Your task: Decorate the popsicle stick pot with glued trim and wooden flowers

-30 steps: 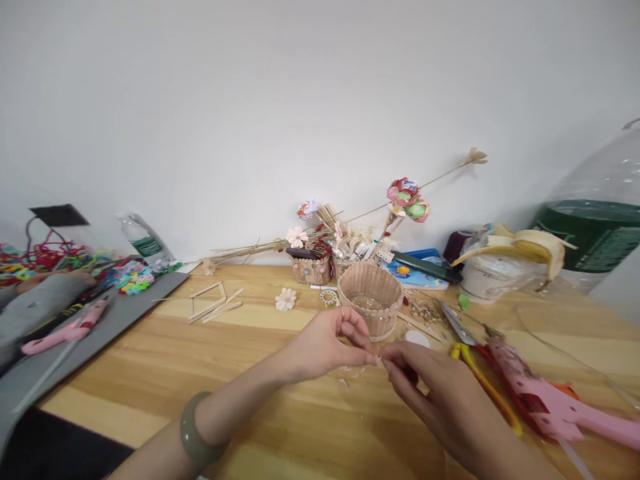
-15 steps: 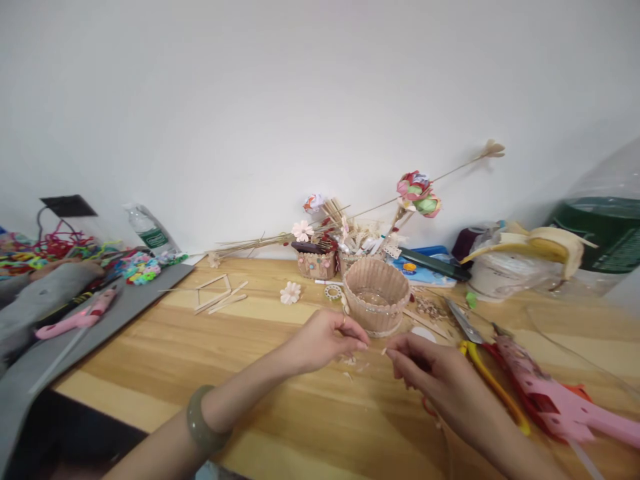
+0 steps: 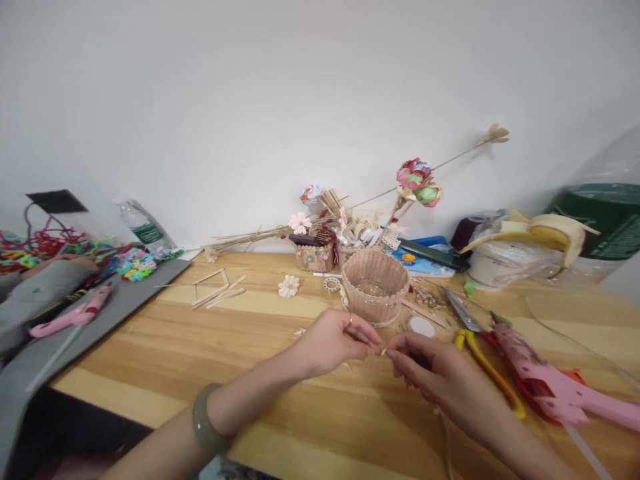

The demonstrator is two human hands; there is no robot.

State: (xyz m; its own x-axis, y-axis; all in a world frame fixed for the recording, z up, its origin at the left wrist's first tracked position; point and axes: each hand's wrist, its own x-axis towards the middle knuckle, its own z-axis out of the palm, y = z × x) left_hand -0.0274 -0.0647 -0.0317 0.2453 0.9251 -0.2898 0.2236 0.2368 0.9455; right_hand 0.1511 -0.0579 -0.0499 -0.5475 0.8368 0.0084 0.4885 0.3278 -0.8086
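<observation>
My left hand (image 3: 345, 341) is closed in a pinch, its fingertips meeting those of my right hand in front of a round basket (image 3: 376, 283) with ribbed, wood-coloured sides. My right hand (image 3: 433, 363) is also closed, pinching a small pale piece (image 3: 383, 352) between thumb and forefinger. What kind of piece it is cannot be made out, and whether my left fingers grip it too is hidden. A thin tan cord (image 3: 444, 433) hangs below my right hand. Pale scraps (image 3: 349, 366) lie on the wooden table (image 3: 240, 347) below.
Scissors (image 3: 470, 340) and a pink glue gun (image 3: 545, 380) lie at the right. Behind the basket stand decorated pots (image 3: 314, 257) with dried flowers. Thin sticks (image 3: 213, 290) and a pale flower (image 3: 289, 286) lie left. Another person's grey sleeve (image 3: 55, 293) is at far left.
My left hand has moved right until its fingertips meet those of my right hand at the pale piece. The view has shifted slightly, and my right hand stays nearly in place.
</observation>
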